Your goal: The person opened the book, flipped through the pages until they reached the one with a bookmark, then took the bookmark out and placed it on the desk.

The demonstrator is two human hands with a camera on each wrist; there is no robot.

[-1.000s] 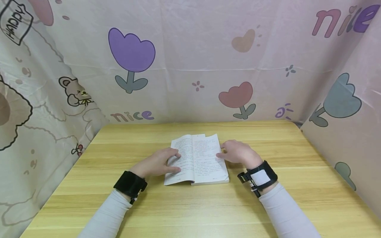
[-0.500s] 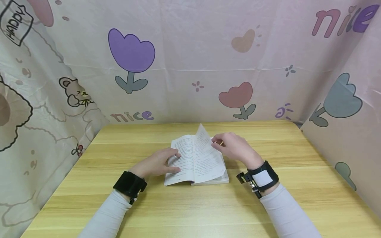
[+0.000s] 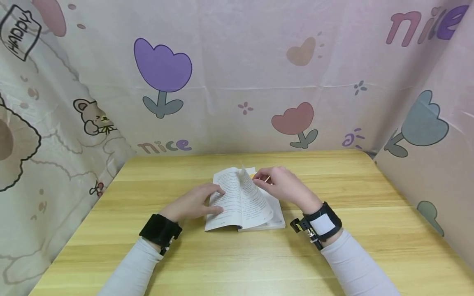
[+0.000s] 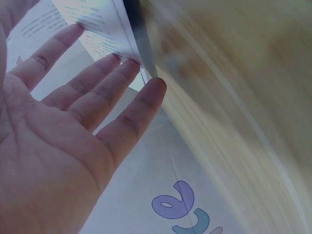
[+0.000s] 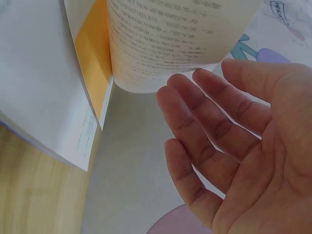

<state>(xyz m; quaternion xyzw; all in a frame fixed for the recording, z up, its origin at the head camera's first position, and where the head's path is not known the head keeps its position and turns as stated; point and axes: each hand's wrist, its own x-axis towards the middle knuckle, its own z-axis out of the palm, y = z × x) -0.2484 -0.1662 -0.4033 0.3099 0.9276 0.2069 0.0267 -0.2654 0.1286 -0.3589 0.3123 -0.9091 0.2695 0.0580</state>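
Note:
An open book [image 3: 227,197] with printed text lies on the wooden table. My left hand [image 3: 194,201] rests on its left page, thumb and fingers spread. In the left wrist view, that hand's fingers [image 4: 131,117] are stretched out, their tips at the page edge. My right hand [image 3: 286,185] pinches the far outer edge of a lifted page [image 3: 255,201] between thumb and forefinger. This page curls over toward the spine, its text showing in the right wrist view. Behind it, a yellow-orange sheet [image 5: 95,53] shows between the leaves.
The wooden table [image 3: 237,263] stretches out around the book. Printed cloth with flowers and letters hangs behind it [image 3: 222,82] and along both sides. Each wrist wears a black strap, the right one [image 3: 322,222] with a small device attached.
My right hand has taken a page's outer edge, lifted it and drawn it leftward toward the spine. A bit of yellow has come into view beneath. The left hand stays on the left page.

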